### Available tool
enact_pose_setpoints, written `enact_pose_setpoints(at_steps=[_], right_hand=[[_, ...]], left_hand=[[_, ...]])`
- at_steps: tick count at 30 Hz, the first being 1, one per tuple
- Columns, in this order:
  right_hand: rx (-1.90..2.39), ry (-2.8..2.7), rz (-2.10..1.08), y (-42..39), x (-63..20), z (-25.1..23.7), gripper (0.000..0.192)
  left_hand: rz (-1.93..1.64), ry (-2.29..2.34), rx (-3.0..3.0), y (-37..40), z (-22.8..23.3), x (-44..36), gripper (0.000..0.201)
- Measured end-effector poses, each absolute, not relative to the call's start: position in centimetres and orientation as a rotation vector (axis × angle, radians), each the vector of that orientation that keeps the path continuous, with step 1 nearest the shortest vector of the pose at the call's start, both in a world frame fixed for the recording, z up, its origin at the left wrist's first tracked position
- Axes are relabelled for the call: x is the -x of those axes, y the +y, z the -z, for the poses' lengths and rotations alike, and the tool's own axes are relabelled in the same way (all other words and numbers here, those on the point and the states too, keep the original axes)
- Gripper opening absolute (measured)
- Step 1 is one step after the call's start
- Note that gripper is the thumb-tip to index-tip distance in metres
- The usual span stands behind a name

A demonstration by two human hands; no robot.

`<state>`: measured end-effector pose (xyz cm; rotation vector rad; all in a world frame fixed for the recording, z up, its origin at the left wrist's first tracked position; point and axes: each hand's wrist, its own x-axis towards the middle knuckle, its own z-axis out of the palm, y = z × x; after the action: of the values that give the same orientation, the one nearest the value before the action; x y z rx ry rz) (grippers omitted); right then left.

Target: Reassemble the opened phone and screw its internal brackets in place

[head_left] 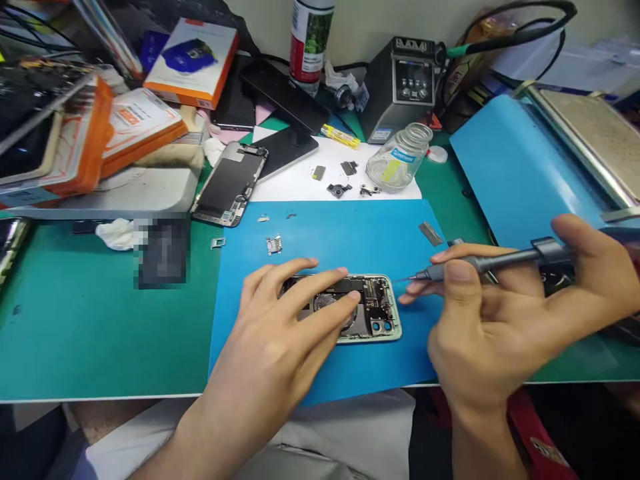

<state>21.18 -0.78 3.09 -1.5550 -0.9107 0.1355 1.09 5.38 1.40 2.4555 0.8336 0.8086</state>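
Note:
An opened phone body (376, 308) with bare circuitry lies on a blue mat (345, 237). My left hand (285, 313) rests flat on the phone, fingers spread over its middle. My right hand (500, 313) holds a grey screwdriver (495, 261) sideways. Its tip points left and hovers just right of the phone's camera end.
Small metal parts (273, 245) lie on the mat and on white paper (345, 177) behind it. A detached screen (230, 183), a glass jar (403, 157), a soldering station (400, 83), orange boxes (145, 123) and a blue machine (520, 160) crowd the back.

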Motion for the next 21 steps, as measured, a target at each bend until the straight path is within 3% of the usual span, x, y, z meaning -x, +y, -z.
enact_pose_setpoints(at_steps=[16,21], right_hand=[[1.675,-1.049,-0.17,0.21,-20.75,-2.15,0.045],[1.681,-1.065,-0.167,-0.5,-21.02,-2.01,0.059]], left_hand=[[-0.729,0.881,-2.487,5.38,-0.31,-1.81,0.027],[-0.732,0.906,-2.473,5.39,-0.38,-1.73,0.027]])
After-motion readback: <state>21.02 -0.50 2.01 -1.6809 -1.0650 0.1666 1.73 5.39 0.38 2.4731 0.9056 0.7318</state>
